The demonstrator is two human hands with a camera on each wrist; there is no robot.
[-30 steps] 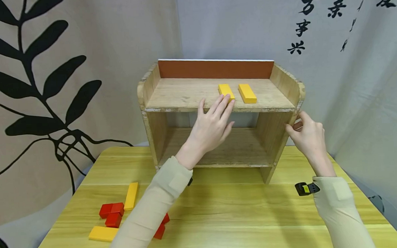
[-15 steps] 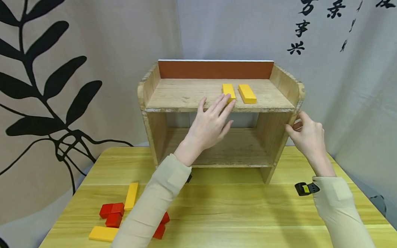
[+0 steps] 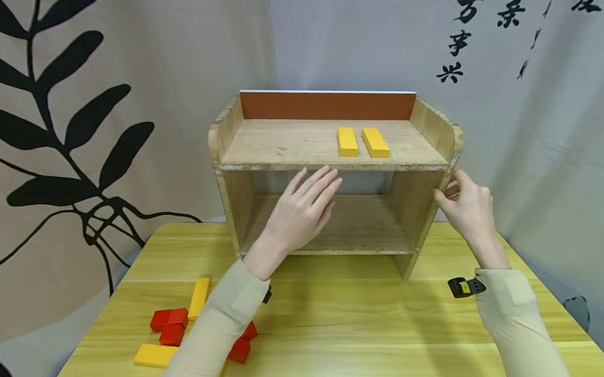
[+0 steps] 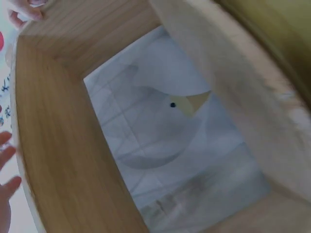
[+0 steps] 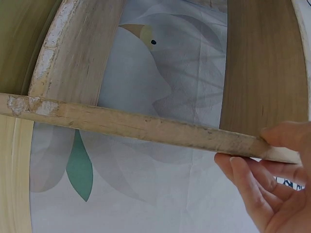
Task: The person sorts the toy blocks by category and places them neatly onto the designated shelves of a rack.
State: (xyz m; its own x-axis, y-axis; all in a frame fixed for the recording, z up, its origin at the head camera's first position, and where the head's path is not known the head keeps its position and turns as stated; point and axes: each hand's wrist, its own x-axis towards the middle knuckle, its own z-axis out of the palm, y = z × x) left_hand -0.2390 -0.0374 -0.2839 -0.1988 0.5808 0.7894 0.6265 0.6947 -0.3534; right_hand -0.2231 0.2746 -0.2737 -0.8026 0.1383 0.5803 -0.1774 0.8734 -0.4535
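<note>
Two yellow blocks (image 3: 347, 142) lie side by side on the top board of a small wooden shelf (image 3: 299, 140), a narrow gap between them. Just in front of the shelf's upper front edge is my left hand (image 3: 303, 211), fingers extended and holding nothing. Its fingertips (image 4: 7, 158) show at the margin of the left wrist view. My right hand (image 3: 467, 205) grips the edge of the shelf's right side panel (image 5: 194, 136), with the thumb on one face and the fingers on the other.
On the table (image 3: 366, 333) at the left lie several red blocks (image 3: 172, 334) and a yellow block (image 3: 199, 297). Another yellow block (image 3: 154, 355) sits nearer the front. My left sleeve (image 3: 222, 329) covers part of this group. A curtain (image 3: 350, 38) hangs behind.
The left yellow block on the top board has shifted right, closer to the other. My left hand has come off it and drawn back down and left. My right hand keeps its hold.
</note>
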